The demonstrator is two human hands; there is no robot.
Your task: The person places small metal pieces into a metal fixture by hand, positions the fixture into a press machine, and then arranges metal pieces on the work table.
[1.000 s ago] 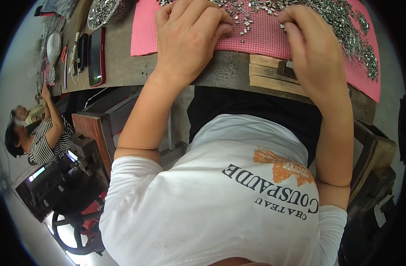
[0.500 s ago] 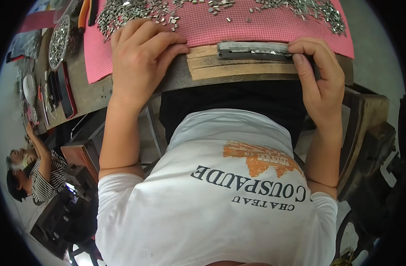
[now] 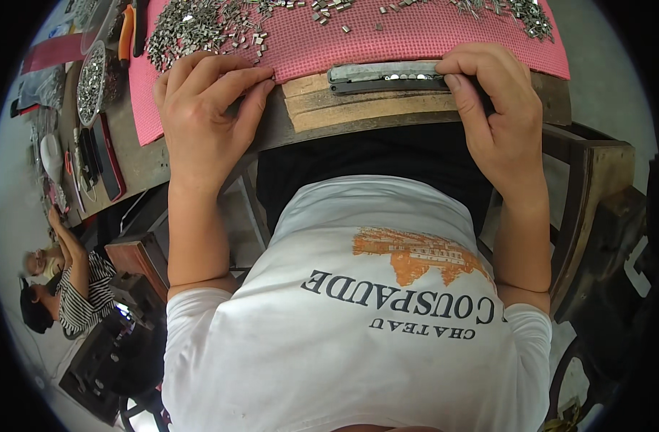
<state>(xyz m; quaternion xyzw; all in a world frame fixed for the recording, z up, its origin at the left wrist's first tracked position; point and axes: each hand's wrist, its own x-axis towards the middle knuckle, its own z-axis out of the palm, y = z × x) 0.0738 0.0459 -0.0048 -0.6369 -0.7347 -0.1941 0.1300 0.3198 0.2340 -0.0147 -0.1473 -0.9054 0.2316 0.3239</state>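
Head view: the dark wooden worktop spreads across the top in front of you, and the pink mat covers much of it. Your left hand rests at the left part of the mat's near edge; its grip has thumb and forefinger nearly together, and you cannot tell from here whether a tiny piece sits between them. Your right hand is near the mat's right part, thumb and forefinger touching one end of the metal holder; whether its grip clamps that end or a piece in it, you cannot tell. The pale wooden board lies on your side of the mat's near edge, with the metal holder along it, just beside the mat. The shiny pieces form a row inside the holder, parallel to that edge. The loose metal bits heap on the mat's left side and scatter along its far part.

You seem to be at close placing work in the holder; the next move likely calls for a light, precise pinch and a steady holder.
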